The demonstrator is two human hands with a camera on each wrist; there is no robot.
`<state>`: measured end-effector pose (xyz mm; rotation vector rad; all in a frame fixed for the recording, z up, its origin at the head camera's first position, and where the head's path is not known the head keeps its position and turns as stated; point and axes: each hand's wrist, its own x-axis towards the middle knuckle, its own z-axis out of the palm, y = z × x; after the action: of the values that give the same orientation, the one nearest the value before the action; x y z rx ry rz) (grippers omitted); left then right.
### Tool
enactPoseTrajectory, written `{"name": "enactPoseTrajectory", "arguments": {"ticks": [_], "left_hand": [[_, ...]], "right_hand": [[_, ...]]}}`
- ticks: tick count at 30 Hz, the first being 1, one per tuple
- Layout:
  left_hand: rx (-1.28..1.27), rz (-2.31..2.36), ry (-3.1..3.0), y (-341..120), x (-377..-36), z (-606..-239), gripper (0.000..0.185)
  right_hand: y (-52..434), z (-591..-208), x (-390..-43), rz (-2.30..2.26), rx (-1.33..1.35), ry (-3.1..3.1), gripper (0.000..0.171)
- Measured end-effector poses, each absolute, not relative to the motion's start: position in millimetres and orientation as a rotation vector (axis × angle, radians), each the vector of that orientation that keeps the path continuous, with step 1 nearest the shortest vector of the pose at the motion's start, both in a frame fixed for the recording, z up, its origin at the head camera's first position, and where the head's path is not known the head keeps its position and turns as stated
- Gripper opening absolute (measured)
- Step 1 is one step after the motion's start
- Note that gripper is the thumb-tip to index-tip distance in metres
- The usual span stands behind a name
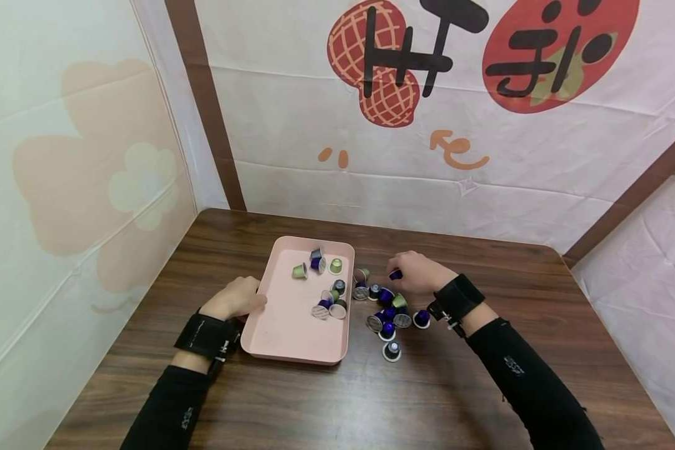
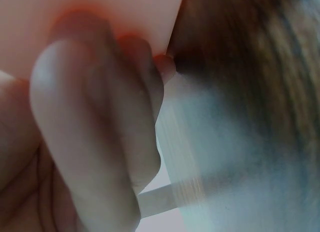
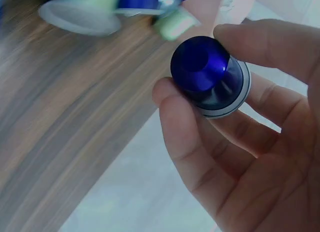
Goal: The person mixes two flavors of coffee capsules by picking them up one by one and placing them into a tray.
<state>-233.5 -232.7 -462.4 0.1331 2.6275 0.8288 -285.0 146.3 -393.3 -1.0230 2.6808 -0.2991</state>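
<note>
Between the thumb and fingers of my right hand [image 1: 422,273] is a dark blue coffee capsule [image 3: 205,72], pinched with its domed end toward the right wrist camera. Just beyond the tray's right side, that hand hovers by a cluster of loose capsules [image 1: 390,314], blue, green and dark. My left hand [image 1: 237,300] grips the left rim of a pink tray [image 1: 292,337], thumb on top; in the left wrist view the fingers [image 2: 85,122] curl against its underside. Inside the tray, several capsules, among them a green capsule [image 1: 300,270], lie in the upper and right parts.
The tray rests on a dark wood-grain table [image 1: 461,387]. A printed white cloth [image 1: 292,125] hangs behind the table's far edge, and another cloth [image 1: 62,187] stands along the left side. One dark capsule [image 1: 392,351] sits upright nearest the front.
</note>
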Motion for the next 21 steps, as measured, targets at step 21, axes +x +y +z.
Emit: {"name": "enactPoseTrajectory", "arguments": {"ticks": [21], "left_hand": [[0.132, 0.811, 2.64, -232.7, -233.2, -462.3, 0.022]], "right_hand": [[63.6, -374.6, -275.2, -0.28, -1.258, 2.628, 0.02]]}}
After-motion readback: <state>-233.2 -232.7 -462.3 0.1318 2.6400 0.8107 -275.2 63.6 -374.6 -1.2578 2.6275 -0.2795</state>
